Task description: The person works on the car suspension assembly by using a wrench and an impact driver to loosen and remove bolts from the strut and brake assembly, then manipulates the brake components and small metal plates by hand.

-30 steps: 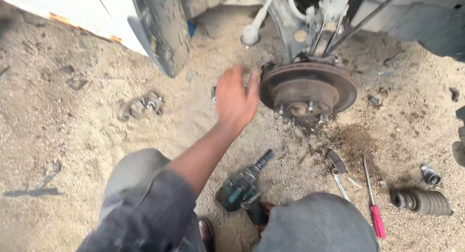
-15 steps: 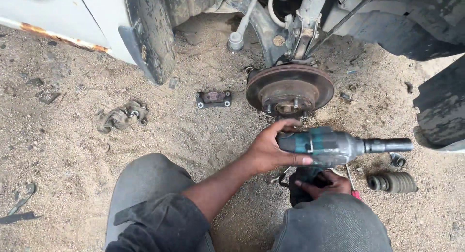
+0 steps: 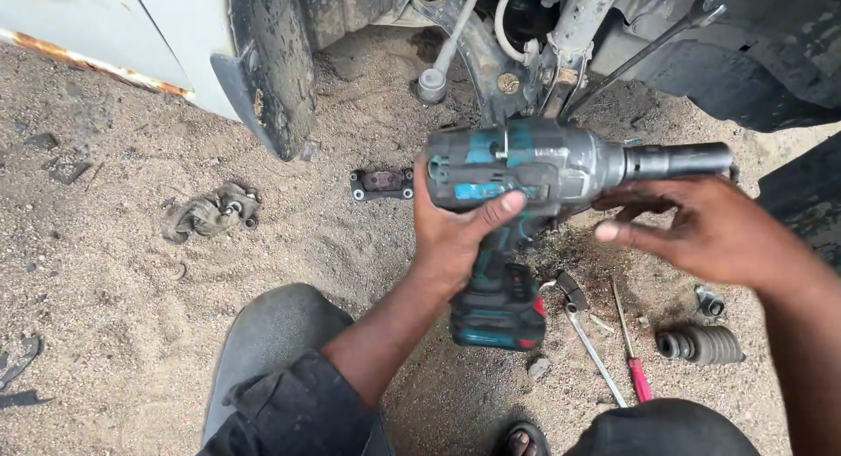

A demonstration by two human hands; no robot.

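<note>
Head view: left hand point(image 3: 455, 233) clamped around handle of teal-and-grey cordless impact wrench point(image 3: 534, 171), thumb lying across the tool's body, grip fully closed on it. Wrench held up in mid-air above the sandy ground point(image 3: 131, 272), body horizontal, black socket end point(image 3: 679, 161) pointing right, battery pack point(image 3: 498, 316) at the bottom. Right hand point(image 3: 701, 228) just under the socket end, fingers extended and loosely spread, holding nothing; contact with the tool cannot be told. Behind the wrench, car suspension strut and arm point(image 3: 569, 35) in the wheel arch, wheel hub mostly hidden by the tool. On the ground: brake pad bracket point(image 3: 381, 183) left of the wrench, brake caliper point(image 3: 210, 212) further left, red-handled screwdriver point(image 3: 632, 346) and metal wrench tool point(image 3: 583, 329) below the right hand, black rubber boot point(image 3: 701, 344) to their right. Person's knees at bottom edge.
</note>
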